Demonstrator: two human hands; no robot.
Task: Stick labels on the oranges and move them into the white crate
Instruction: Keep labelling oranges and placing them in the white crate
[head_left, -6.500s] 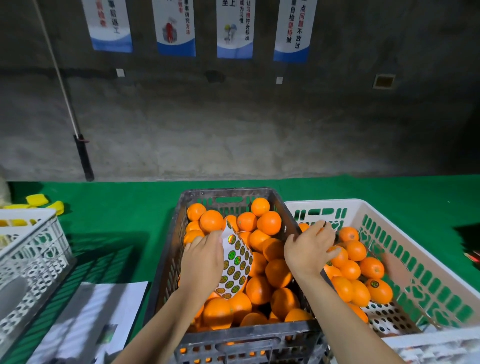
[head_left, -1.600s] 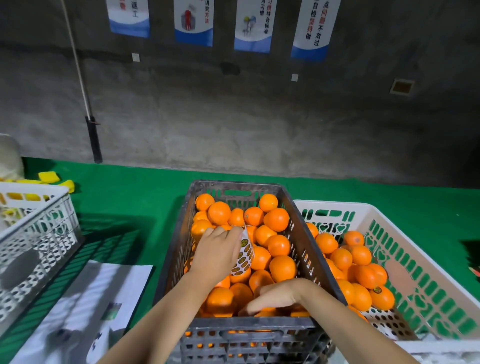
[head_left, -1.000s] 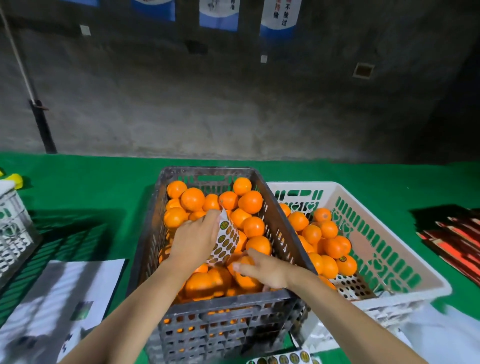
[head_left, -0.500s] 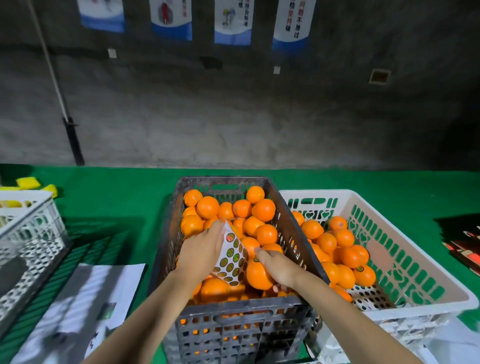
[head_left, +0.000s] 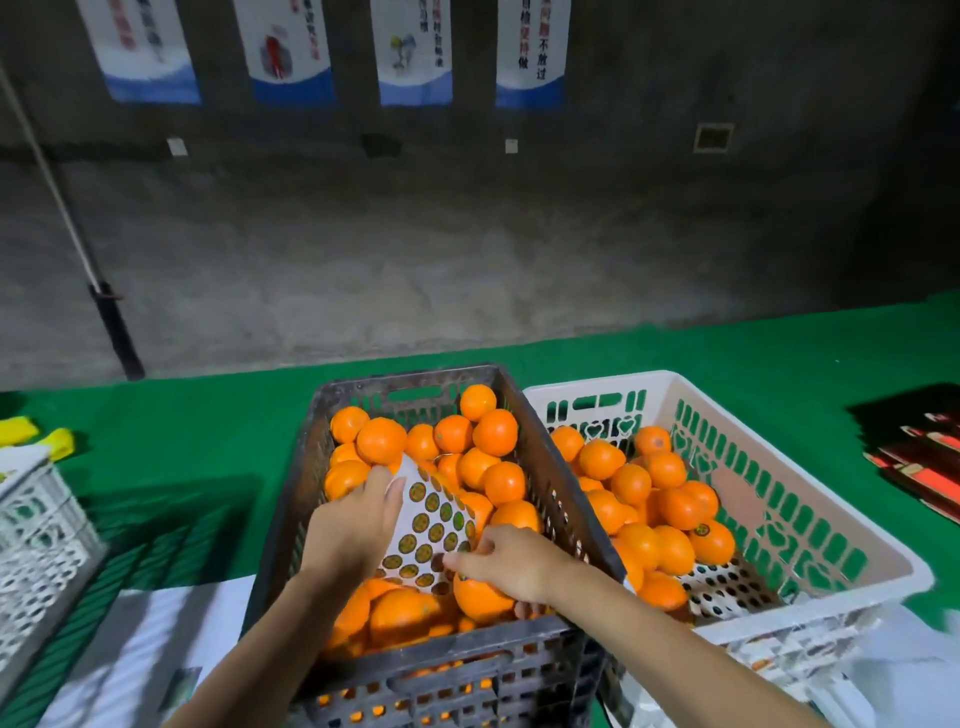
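Watching the head feed, I see the left hand (head_left: 358, 525) gripping the label sheet (head_left: 431, 519) over the grey crate (head_left: 415, 378). The right hand (head_left: 506, 564) curls around an orange (head_left: 480, 597) there, fingertips touching the sheet's lower edge. Other oranges (head_left: 631, 483) lie in the white crate (head_left: 810, 499) just beside.

My right hand (head_left: 511, 564) is out of the white plastic crate (head_left: 748, 483) now. It holds a round orange (head_left: 478, 597) taken from the dark grey slatted crate's (head_left: 441, 675) near edge, fingertips (head_left: 457, 558) reaching the white sheet of round labels (head_left: 434, 525).
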